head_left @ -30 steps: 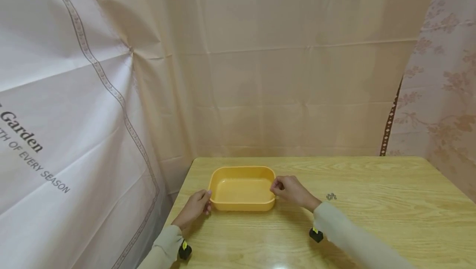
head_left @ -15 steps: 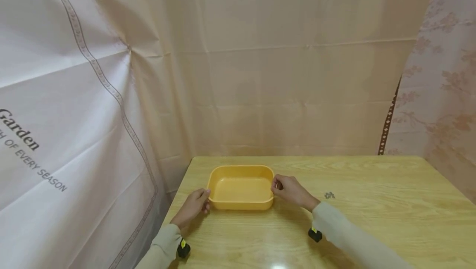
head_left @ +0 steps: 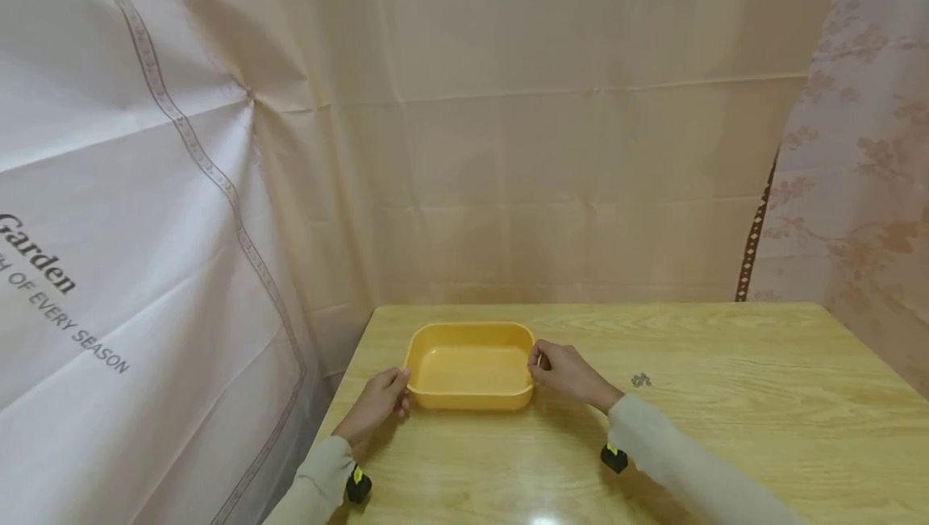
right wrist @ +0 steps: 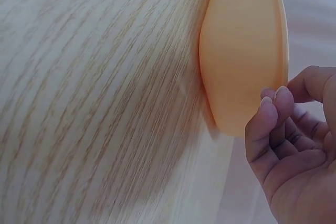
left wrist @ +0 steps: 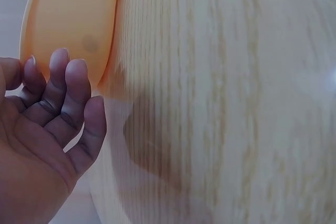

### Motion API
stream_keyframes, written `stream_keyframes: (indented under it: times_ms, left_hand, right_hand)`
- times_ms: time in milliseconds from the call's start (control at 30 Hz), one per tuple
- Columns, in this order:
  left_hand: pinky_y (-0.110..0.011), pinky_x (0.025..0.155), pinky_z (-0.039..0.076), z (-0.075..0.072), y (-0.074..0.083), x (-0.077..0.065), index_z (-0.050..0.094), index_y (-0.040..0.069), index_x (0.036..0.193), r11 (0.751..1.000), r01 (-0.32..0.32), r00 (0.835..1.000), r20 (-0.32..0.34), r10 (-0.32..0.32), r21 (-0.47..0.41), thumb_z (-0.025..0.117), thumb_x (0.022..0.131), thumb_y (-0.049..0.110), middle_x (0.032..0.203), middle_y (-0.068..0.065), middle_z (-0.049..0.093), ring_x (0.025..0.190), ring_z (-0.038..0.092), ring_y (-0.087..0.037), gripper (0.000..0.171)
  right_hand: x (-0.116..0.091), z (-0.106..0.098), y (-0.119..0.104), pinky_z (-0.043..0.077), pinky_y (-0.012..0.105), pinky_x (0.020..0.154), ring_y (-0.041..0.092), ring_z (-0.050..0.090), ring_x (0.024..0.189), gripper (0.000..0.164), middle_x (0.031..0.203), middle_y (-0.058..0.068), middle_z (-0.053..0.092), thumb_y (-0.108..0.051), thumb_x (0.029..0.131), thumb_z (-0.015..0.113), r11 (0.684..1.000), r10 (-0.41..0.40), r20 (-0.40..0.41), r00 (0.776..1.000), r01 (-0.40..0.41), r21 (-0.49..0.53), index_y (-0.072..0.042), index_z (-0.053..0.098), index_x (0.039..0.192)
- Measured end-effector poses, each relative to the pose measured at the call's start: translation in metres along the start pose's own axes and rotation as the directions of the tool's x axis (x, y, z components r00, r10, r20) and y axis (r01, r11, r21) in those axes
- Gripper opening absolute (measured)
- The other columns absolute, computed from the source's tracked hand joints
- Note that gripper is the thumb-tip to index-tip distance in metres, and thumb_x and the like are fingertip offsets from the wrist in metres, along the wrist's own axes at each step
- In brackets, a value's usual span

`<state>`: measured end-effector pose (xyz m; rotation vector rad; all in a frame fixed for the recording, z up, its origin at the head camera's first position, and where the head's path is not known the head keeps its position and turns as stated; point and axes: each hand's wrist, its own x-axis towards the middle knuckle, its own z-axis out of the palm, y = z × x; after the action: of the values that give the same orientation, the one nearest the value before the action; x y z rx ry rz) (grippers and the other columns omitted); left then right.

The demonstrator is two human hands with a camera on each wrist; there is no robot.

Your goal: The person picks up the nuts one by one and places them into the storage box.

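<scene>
A yellow plastic tray (head_left: 472, 402), rounded at the corners, sits on the left part of the table with nothing visible inside it. My left hand (head_left: 373, 404) grips its left end, thumb at the rim. In the left wrist view the fingers of that hand (left wrist: 47, 114) curl against the tray's outer wall (left wrist: 73, 14). At the opposite end my right hand (head_left: 573, 373) pinches the right rim. The right wrist view has the thumb at the rim and curled fingertips outside the tray wall (right wrist: 241, 51).
A small cluster of grey pieces (head_left: 641, 381), too small to identify, lies on the wooden table (head_left: 726, 412) right of the right hand. Hanging cloth (head_left: 581, 186) closes off the back and both sides. Each wrist carries a small black device (head_left: 614, 458).
The head view has shifted very slightly. Both hands keep their hold on the tray, and neither they nor the tray visibly move on the table.
</scene>
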<state>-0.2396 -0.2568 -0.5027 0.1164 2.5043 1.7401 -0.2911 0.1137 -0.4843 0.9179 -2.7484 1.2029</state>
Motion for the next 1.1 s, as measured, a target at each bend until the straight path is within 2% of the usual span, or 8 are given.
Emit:
stream_keyframes:
  times_ms: [200,367,567,800,967,1100]
  left_hand:
    - [-0.028,0.06,0.052,-0.001,0.004,0.001,0.057,-0.002,0.096,1.0,-0.009,1.0,-0.002,0.009,0.001,0.046,0.112,0.032,0.079,-0.011,0.06,0.067,0.056,-0.018,0.039]
    - [-0.028,0.06,0.053,0.0,0.0,0.0,0.057,-0.003,0.096,1.0,-0.001,1.0,0.0,0.001,0.009,0.046,0.113,0.031,0.08,-0.012,0.06,0.066,0.056,-0.017,0.039]
    - [-0.029,0.06,0.053,-0.001,-0.003,0.0,0.057,-0.002,0.096,1.0,0.005,1.0,-0.002,-0.005,0.019,0.046,0.113,0.032,0.081,-0.011,0.06,0.067,0.056,-0.017,0.039]
    - [-0.028,0.06,0.053,-0.001,-0.004,0.001,0.058,-0.001,0.095,1.0,0.001,1.0,-0.004,-0.001,0.028,0.046,0.113,0.032,0.08,-0.011,0.06,0.066,0.056,-0.017,0.039]
    - [-0.028,0.059,0.052,-0.002,-0.005,0.002,0.057,-0.001,0.094,1.0,0.002,1.0,-0.004,-0.002,0.029,0.046,0.113,0.03,0.078,-0.01,0.06,0.065,0.056,-0.018,0.038]
    - [-0.028,0.06,0.052,-0.001,-0.005,0.003,0.057,-0.002,0.094,1.0,0.0,1.0,-0.004,0.0,0.018,0.047,0.112,0.031,0.077,-0.009,0.059,0.066,0.056,-0.018,0.039]
  right_hand:
    - [0.0,-0.003,0.001,0.045,0.024,0.05,0.009,0.05,0.057,0.006,0.071,-0.003,0.057,-0.011,0.102,0.062,0.999,0.029,0.003,1.0,-0.029,0.028,-0.005,0.063,0.099]
    - [-0.006,-0.007,0.006,0.045,0.025,0.047,0.01,0.05,0.053,0.005,0.07,-0.001,0.057,-0.009,0.103,0.061,0.997,0.049,0.016,0.999,-0.05,0.066,-0.004,0.062,0.104]
    - [-0.018,-0.019,0.014,0.043,0.025,0.047,0.009,0.049,0.053,0.005,0.069,0.0,0.057,-0.01,0.104,0.06,0.998,0.05,0.001,0.999,-0.05,0.032,-0.006,0.062,0.104]
    - [-0.031,-0.032,0.029,0.044,0.025,0.05,0.009,0.048,0.055,0.005,0.071,0.001,0.058,-0.014,0.105,0.061,0.996,0.089,-0.009,0.996,-0.089,0.006,-0.01,0.061,0.102]
    - [-0.042,-0.044,0.038,0.045,0.026,0.05,0.01,0.049,0.055,0.007,0.073,0.006,0.061,-0.014,0.104,0.063,0.997,0.078,-0.011,0.997,-0.078,0.018,-0.008,0.06,0.102]
    - [-0.05,-0.052,0.049,0.045,0.026,0.052,0.01,0.051,0.059,0.009,0.078,0.008,0.063,-0.016,0.103,0.064,0.994,0.105,-0.016,0.994,-0.105,0.0,-0.007,0.062,0.103]
